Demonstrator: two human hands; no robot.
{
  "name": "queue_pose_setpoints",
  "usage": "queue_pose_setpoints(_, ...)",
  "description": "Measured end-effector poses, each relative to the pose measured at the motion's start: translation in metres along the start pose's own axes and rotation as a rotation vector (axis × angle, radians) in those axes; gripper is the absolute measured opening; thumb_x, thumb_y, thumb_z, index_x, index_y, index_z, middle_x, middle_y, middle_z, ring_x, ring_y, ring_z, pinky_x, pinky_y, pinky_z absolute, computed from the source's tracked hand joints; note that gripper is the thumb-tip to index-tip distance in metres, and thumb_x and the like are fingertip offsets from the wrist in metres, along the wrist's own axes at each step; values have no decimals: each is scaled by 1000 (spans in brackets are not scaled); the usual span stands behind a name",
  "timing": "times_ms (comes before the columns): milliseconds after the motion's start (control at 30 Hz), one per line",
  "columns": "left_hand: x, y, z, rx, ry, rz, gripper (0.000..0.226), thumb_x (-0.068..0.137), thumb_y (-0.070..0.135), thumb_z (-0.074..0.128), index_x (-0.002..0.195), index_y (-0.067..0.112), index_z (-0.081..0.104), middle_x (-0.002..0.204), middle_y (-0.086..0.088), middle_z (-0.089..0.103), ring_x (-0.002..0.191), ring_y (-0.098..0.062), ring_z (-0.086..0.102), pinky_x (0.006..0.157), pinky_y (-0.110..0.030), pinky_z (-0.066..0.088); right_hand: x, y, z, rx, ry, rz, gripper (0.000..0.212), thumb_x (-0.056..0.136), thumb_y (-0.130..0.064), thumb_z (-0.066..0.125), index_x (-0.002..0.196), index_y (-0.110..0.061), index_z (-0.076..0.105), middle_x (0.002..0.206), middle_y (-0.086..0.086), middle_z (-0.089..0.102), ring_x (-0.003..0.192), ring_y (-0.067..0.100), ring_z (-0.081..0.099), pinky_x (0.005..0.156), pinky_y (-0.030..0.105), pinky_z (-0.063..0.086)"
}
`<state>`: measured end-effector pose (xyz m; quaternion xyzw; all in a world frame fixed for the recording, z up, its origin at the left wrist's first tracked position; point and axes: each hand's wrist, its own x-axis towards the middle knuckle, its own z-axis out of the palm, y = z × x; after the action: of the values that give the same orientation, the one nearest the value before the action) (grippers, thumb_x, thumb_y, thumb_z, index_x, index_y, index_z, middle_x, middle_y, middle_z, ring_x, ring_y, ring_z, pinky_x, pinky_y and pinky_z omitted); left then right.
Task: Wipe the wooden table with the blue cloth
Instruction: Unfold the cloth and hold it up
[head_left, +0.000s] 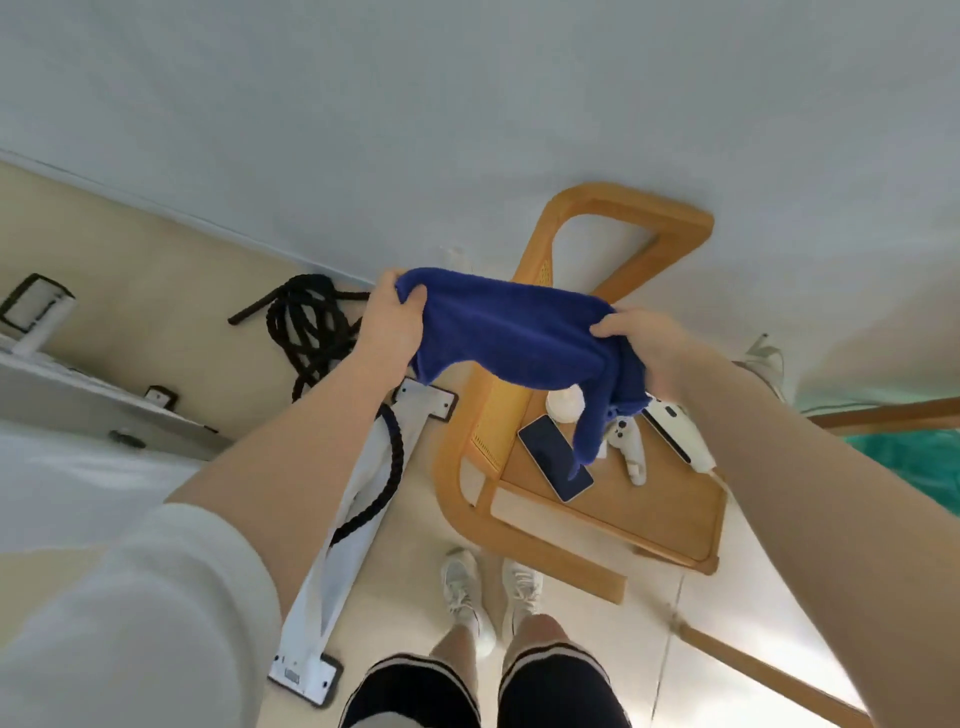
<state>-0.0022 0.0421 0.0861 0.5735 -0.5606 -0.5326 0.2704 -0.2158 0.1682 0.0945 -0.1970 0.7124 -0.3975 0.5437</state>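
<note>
While no writing reads clearly, left hand (390, 317) and right hand (641, 343) grip blue cloth (511, 332).

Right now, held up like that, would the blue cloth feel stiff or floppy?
Probably floppy: the blue cloth sags between the left hand and right hand, and one corner dangles limply toward the phone. Likely light too, since each hand grips only a bunched end. Its fuzzy surface suggests it is not slippery.
</note>
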Motion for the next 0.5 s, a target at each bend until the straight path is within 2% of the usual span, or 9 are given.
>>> queue_pose_setpoints(100,49,-29,7,99,75,41,7,98,13,40,92,13,43,85,-1,51,77,-11,50,74,-23,42,53,11,14,-120,33,-21,11,89,-10,54,88,-19,58,97,14,62,91,31,58,87,48,48)
queue_pose_setpoints(167,82,-56,10,133,124,39,19,98,11,41,80,16,41,75,4,45,66,-5,43,71,-20,40,91,26,26,-195,69,-57,9,92,-12,51,95,-18,57,94,9,61,88,27,57,79,41,49)
queue_pose_setpoints(233,106,-83,17,171,126,20,18,97,10,42,81,16,44,74,4,44,66,-7,42,76,-31,41,121,44,34,-259,108,-77,13,94,-14,48,102,-12,58,89,6,60,82,23,55,72,35,46)
queue_pose_setpoints(267,112,-94,20,218,114,11,8,97,11,42,92,12,49,80,1,49,72,-9,45,81,-35,42,131,53,35,-288,137,-75,15,94,-15,48,103,-10,59,88,7,61,81,23,55,73,35,46)
queue_pose_setpoints(300,115,-104,24,275,108,-2,13,98,12,42,107,8,49,90,-2,53,81,-13,49,84,-34,42,139,62,37,-315,167,-67,16,95,-17,48,102,-8,59,90,10,62,83,25,56,77,37,47)
queue_pose_setpoints(400,106,-124,35,390,57,-113,45,97,15,45,138,6,30,122,-14,52,107,-25,52,89,-32,39,150,85,41,-389,213,-21,19,93,-22,51,102,-6,58,97,13,63,91,29,57,80,39,45)
queue_pose_setpoints(467,101,-132,38,554,64,-137,61,95,17,50,146,10,18,138,-17,40,122,-31,44,98,-39,38,150,91,46,-483,265,-21,28,91,-22,55,116,-8,54,111,9,61,100,26,56,80,33,41)
queue_pose_setpoints(500,98,-133,37,615,85,-92,60,94,17,51,146,10,21,140,-17,37,124,-31,42,100,-41,38,148,92,48,-524,314,-39,34,90,-22,57,122,-9,51,117,7,57,106,25,55,82,32,40)
